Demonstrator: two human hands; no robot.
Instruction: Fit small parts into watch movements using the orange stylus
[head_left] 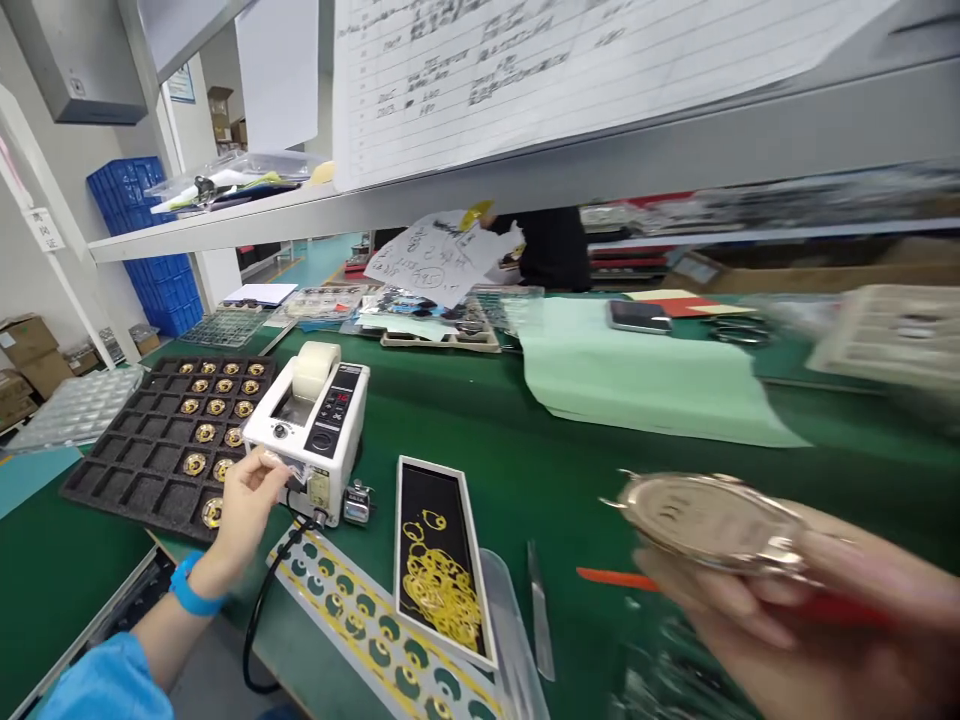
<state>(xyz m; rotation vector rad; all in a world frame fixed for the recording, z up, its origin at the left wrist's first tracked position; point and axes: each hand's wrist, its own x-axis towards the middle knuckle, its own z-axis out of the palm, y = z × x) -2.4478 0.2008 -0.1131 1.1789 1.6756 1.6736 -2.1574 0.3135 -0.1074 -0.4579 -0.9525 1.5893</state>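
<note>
My left hand (pixel 251 500), with a blue band at the wrist, is at the front outlet of the white tape dispenser (pixel 319 415). Its thumb and fingers pinch a small piece of clear tape (pixel 298 472). On the right, my right hand (pixel 817 610) is blurred and holds a round, gold-rimmed watch case (pixel 709 520) with its flat back facing up. Something red shows under the fingers of that hand. A black compartment tray (pixel 157 450) with round gold parts lies left of the dispenser.
A white-edged box (pixel 446 560) holds yellow rings. Beside it are a sheet of stickers (pixel 375 625), tweezers (pixel 539 615) and a small metal counter (pixel 358 503). A green sheet (pixel 645 385) and phone (pixel 639 317) lie farther back, under a shelf (pixel 525 185).
</note>
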